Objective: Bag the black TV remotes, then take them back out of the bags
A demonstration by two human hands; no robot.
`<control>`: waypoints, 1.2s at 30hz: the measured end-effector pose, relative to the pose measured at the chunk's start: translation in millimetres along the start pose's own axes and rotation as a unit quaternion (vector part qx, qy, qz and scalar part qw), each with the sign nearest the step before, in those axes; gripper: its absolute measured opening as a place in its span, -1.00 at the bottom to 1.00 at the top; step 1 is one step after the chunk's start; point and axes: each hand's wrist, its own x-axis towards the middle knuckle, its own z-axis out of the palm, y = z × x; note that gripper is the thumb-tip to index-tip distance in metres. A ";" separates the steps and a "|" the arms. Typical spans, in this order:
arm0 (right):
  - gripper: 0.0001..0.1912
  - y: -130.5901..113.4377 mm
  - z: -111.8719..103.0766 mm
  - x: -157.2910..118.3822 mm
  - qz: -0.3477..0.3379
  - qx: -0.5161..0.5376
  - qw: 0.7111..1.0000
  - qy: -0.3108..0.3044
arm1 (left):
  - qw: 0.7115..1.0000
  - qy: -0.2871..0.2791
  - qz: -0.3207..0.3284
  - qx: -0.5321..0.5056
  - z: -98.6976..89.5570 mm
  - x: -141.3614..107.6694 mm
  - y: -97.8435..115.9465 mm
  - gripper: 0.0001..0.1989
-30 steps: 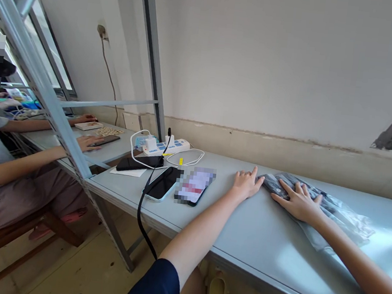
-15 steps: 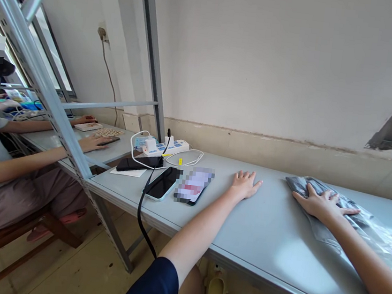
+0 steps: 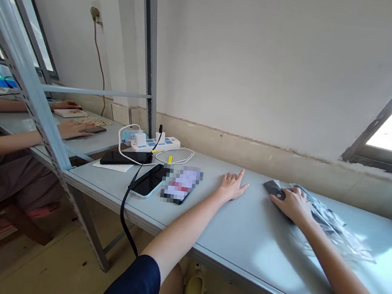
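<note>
My left hand [image 3: 232, 187] rests on the grey tabletop [image 3: 240, 223], its index finger stretched toward the wall and the thumb out to the side; it holds nothing. To the right, my right hand [image 3: 294, 205] presses on a clear plastic bag with dark grey contents [image 3: 329, 221], its fingers bent over the bag. A phone with a lit, blurred screen [image 3: 182, 184] lies left of my left hand. Beside it is a dark-screened phone in a pale case [image 3: 148, 180].
Farther left are a black phone [image 3: 120, 157] on white paper, a white power strip [image 3: 155, 144] with looped cables, and a black strap [image 3: 123, 214] hanging over the edge. Beyond the metal frame [image 3: 35, 81], another person's hand [image 3: 75, 130] touches a dark device.
The view has shifted right. My left hand's other fingers have drawn in, leaving the index finger extended. My right hand's fingers have bent, and the bag looks more bunched under them.
</note>
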 end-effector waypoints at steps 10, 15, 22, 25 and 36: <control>-0.35 -12.9 -3.0 -4.6 -0.053 0.050 0.997 -0.015 | 0.999 0.041 0.024 0.015 5.2 3.2 -0.2 -0.34; -0.50 -10.6 5.0 -1.2 -0.090 0.066 0.994 -0.010 | 0.996 0.067 0.054 0.012 7.4 5.2 0.2 -0.40; -0.62 -31.7 20.5 -6.7 -0.264 0.128 0.956 -0.019 | 0.978 0.082 0.191 0.024 3.0 3.3 -1.7 -0.48; -0.63 -35.7 18.7 -9.4 -0.267 0.133 0.954 -0.021 | 0.978 0.075 0.193 0.038 2.2 3.1 -2.6 -0.55; -0.77 6.3 -4.4 5.3 0.003 0.196 0.977 0.084 | 0.991 0.119 -0.003 0.058 -3.5 5.8 -14.5 -0.69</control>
